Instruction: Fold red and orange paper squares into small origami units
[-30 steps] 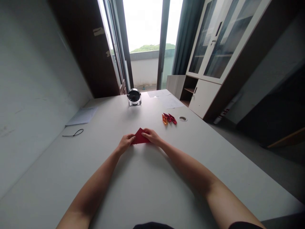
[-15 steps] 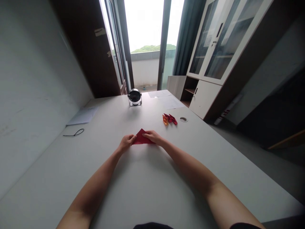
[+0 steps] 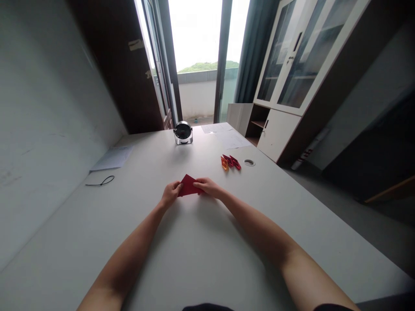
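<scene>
A red sheet of folded paper (image 3: pixel 188 185) is held between my two hands, just above or on the white table; its top corner points away from me. My left hand (image 3: pixel 170 192) pinches its left edge, thumb on top. On the opposite side, my right hand (image 3: pixel 207 187) grips the right edge, with the thumb lying over the paper and the fingers mostly hidden beneath. Beyond my right hand stand several small folded paper boats: an orange one (image 3: pixel 225 163) and red ones (image 3: pixel 235 162) close beside it.
On the white table (image 3: pixel 201 250) a round black-and-silver device (image 3: pixel 183 132) stands at the far end. A round cable hole (image 3: pixel 249 163) lies right of the boats. Paper sheets (image 3: pixel 112 158) and a black cable tie (image 3: pixel 101 181) are at the left, more sheets (image 3: pixel 234 140) at the far right.
The red paper has shifted slightly left and turned between my hands. Its right part has narrowed, changing the outline from a wide triangle to a four-sided shape. Both hands keep hold.
</scene>
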Tool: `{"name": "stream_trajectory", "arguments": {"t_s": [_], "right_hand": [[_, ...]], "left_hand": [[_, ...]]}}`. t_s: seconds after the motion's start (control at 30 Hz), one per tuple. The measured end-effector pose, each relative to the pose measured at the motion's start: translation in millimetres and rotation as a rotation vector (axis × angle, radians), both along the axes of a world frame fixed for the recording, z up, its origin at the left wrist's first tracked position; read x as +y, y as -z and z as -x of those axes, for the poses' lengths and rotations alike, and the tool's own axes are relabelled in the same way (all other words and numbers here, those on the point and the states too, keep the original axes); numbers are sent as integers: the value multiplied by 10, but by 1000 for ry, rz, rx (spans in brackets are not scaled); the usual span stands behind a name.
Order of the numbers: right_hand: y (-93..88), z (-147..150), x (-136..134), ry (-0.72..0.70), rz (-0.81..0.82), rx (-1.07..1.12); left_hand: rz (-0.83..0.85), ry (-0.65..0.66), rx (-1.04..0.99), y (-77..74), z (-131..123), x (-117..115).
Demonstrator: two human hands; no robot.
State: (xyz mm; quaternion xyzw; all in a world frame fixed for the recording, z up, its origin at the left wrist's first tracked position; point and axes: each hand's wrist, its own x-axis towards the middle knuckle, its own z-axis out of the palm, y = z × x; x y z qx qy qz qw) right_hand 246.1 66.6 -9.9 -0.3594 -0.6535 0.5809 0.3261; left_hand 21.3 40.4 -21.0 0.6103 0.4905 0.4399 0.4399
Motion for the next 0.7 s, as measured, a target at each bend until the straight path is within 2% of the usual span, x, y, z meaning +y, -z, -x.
{"name": "stream_trajectory", "arguments": {"t_s": [0.1,0.2,0.4,0.53,0.7], "right_hand": [[-29,-14,-7,10,48,56],[-45,-13,-23,10,0,-45],[-31,-2,-48,-80,-101,-234],[-45,-10,-61,-71,-51,-57],[-35,32,-75,-58,-5,175]], "left_hand": [[79,25,-129,4,12,27],[54,52,-144,-24,22,16],[6,28,-116,-67,30,-26],[28,-80,-246,-45,25,8],[81,-238,-531,-20,80,91]]}}
